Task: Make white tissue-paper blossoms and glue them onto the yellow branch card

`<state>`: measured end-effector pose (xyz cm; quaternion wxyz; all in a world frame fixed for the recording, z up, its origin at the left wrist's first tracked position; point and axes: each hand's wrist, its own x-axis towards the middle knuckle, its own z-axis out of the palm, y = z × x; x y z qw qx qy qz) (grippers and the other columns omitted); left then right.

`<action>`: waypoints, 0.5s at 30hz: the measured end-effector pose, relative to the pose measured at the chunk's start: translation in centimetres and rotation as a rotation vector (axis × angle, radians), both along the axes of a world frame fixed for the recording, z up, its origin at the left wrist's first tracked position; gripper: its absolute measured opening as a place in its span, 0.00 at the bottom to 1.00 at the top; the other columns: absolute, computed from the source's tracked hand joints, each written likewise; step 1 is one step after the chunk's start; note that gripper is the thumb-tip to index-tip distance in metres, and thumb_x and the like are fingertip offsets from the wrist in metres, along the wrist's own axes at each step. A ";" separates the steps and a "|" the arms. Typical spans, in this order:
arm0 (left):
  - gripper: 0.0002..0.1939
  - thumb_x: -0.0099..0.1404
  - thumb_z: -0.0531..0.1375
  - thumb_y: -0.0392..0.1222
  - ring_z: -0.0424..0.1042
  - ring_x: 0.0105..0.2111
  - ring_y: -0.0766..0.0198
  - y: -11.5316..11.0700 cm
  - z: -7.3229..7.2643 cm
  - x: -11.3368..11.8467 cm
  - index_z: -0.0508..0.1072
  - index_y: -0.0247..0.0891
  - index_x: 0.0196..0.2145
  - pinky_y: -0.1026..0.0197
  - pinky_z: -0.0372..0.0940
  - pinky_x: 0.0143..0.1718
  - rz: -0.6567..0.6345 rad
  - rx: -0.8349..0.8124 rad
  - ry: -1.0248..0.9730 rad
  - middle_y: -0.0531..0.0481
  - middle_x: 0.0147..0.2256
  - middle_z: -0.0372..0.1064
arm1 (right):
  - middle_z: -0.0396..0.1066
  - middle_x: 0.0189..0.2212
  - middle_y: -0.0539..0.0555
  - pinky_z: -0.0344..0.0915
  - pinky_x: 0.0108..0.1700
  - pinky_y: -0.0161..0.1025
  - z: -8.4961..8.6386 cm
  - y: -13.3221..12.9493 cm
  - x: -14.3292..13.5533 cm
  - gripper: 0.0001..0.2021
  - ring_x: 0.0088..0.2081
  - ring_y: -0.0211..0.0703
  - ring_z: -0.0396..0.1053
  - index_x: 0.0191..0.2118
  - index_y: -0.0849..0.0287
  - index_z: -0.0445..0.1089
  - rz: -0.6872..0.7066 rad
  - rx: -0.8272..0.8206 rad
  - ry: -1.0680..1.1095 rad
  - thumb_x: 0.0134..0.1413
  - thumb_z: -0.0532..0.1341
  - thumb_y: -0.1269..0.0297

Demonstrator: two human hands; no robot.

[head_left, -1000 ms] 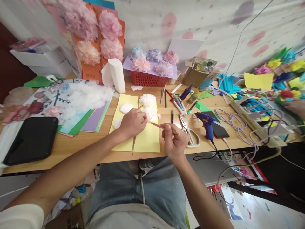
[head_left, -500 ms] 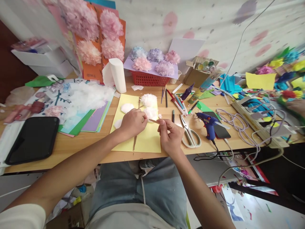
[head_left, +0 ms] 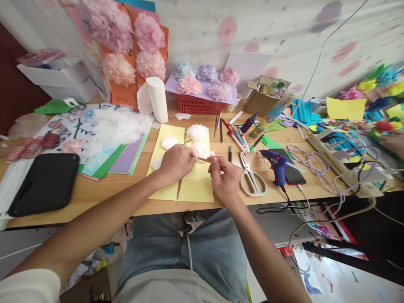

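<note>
A yellow paper sheet (head_left: 197,185) lies in front of me with a brown line down it. On its right half are two fluffy pale pink tissue flowers (head_left: 198,132); white pads (head_left: 169,142) rest on the left half. My left hand (head_left: 178,162) is closed in a pinch over the sheet, beside the lower flower. What its fingertips hold is hidden. My right hand (head_left: 225,174) grips a thin, brown, pointed stick (head_left: 206,160) between thumb and fingers. The stick's tip points left, just below the lower flower and close to my left fingertips.
Scissors (head_left: 252,179), a blue glue gun (head_left: 277,165) and a power strip (head_left: 341,164) with tangled cables lie to the right. Several markers (head_left: 235,136) lie behind. On the left are white fluff (head_left: 116,126), coloured paper (head_left: 126,158) and a black tablet (head_left: 44,184). A red basket (head_left: 198,105) stands behind.
Both hands keep nearly the same pose over the yellow sheet. The view has shifted very slightly.
</note>
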<state>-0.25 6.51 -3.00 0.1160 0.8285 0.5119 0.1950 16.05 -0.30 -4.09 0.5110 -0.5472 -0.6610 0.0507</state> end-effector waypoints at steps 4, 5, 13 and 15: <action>0.11 0.67 0.56 0.40 0.73 0.41 0.51 0.1 0.7 -0.4 0.78 0.37 0.34 0.54 0.66 0.41 0.042 0.049 0.060 0.43 0.35 0.76 | 0.69 0.19 0.47 0.58 0.27 0.33 0.5 0.5 -0.1 0.18 0.20 0.35 0.67 0.32 0.58 0.72 -0.016 -0.035 -0.062 0.70 0.52 0.58; 0.10 0.67 0.55 0.39 0.72 0.42 0.50 0.2 0.9 -0.7 0.77 0.36 0.35 0.53 0.66 0.42 0.042 0.073 0.091 0.42 0.36 0.76 | 0.69 0.18 0.47 0.57 0.27 0.33 0.8 0.7 -0.2 0.18 0.20 0.35 0.66 0.31 0.58 0.71 -0.021 -0.048 -0.080 0.70 0.51 0.58; 0.16 0.61 0.65 0.53 0.69 0.46 0.47 1.3 1.9 -3.3 0.72 0.37 0.38 0.52 0.64 0.44 -0.145 0.025 0.304 0.41 0.41 0.73 | 0.65 0.17 0.49 0.52 0.28 0.36 3.2 3.0 -0.5 0.19 0.20 0.37 0.62 0.24 0.57 0.66 0.022 -0.143 -0.261 0.69 0.51 0.62; 0.17 0.60 0.66 0.55 0.69 0.46 0.46 1.2 2.2 -3.4 0.72 0.39 0.36 0.53 0.63 0.42 -0.156 -0.021 0.326 0.42 0.39 0.74 | 0.64 0.17 0.49 0.50 0.28 0.37 3.6 3.3 -0.6 0.19 0.20 0.37 0.61 0.24 0.58 0.66 0.031 -0.161 -0.308 0.68 0.52 0.63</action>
